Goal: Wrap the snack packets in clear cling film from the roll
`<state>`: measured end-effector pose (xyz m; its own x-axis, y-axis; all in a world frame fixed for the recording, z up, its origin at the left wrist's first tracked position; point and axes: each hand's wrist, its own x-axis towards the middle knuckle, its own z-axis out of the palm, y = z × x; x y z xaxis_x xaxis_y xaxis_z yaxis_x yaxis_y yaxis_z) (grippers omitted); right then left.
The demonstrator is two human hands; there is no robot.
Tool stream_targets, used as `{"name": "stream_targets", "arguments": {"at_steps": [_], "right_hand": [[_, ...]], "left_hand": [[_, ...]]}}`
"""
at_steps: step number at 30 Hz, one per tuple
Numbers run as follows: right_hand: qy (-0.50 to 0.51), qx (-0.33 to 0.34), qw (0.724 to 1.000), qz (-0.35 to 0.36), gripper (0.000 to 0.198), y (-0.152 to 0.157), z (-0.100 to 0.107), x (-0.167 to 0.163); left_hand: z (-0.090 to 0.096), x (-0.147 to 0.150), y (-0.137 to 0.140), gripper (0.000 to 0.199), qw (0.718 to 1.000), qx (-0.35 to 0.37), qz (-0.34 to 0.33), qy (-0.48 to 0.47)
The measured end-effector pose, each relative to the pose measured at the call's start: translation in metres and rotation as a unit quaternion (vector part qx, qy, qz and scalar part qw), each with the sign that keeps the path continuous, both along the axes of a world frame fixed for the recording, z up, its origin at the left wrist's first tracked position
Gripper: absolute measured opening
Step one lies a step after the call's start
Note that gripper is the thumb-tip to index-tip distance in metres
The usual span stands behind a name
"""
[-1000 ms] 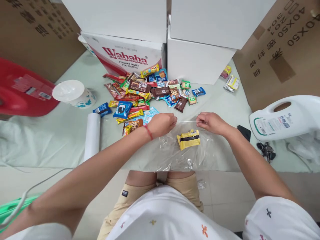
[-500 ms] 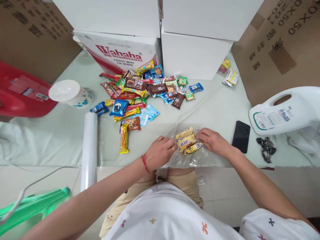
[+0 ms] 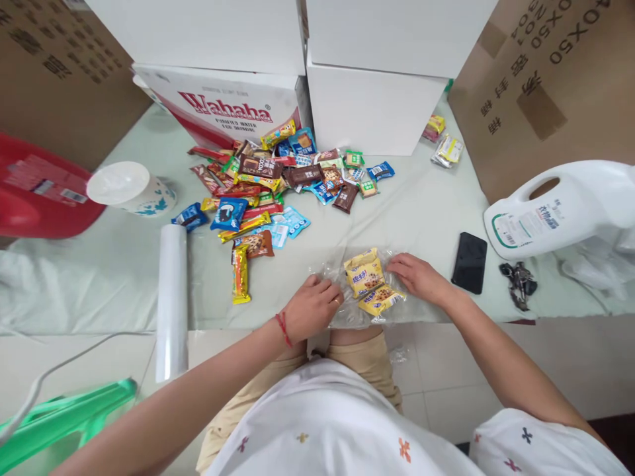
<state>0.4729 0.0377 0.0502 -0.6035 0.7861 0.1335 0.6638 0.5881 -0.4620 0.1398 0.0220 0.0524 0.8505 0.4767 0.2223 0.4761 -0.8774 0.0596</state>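
Yellow snack packets (image 3: 366, 276) with cookie pictures lie in a loose group near the table's front edge. Clear plastic (image 3: 353, 318), apparently a bag, surrounds them; whether they are inside it or on top I cannot tell. On the left side, my left hand (image 3: 313, 308) has its fingers curled closed on the plastic's edge. My right hand (image 3: 415, 277) pinches the plastic's right edge, thumb and fingers together, close beside the packets. A red string circles my left wrist.
A pile of mixed snacks (image 3: 258, 178) lies before a Wahaha carton (image 3: 223, 109). At left are a plastic roll (image 3: 172, 297), a paper cup (image 3: 153, 192) and a red jug (image 3: 44, 182). A phone (image 3: 469, 263) and a white detergent jug (image 3: 560, 208) are at right.
The yellow packets have tipped over and spread, showing their broad faces instead of standing in a narrow row. My hands have moved slightly outward from them. The whole view has shifted a little.
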Motion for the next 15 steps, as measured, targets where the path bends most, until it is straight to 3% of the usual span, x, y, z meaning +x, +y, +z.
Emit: {"name": "stream_targets", "arguments": {"at_steps": [5, 8, 11, 15], "right_hand": [[0.049, -0.02, 0.998, -0.034, 0.065, -0.025, 0.025, 0.02], [0.041, -0.051, 0.998, -0.015, 0.063, -0.054, 0.037, 0.018], [-0.006, -0.037, 0.999, -0.011, 0.058, -0.077, 0.031, 0.001], [-0.049, 0.006, 0.998, -0.044, 0.049, -0.086, 0.011, -0.019]], "left_hand": [[0.008, -0.024, -0.015, 0.016, 0.995, -0.021, 0.039, -0.09], [0.013, -0.015, -0.02, 0.019, 0.982, 0.016, 0.081, -0.169], [0.013, 0.011, -0.017, 0.023, 0.977, 0.048, 0.097, -0.183], [0.003, 0.042, -0.005, 0.024, 0.982, -0.002, 0.136, -0.132]]}}
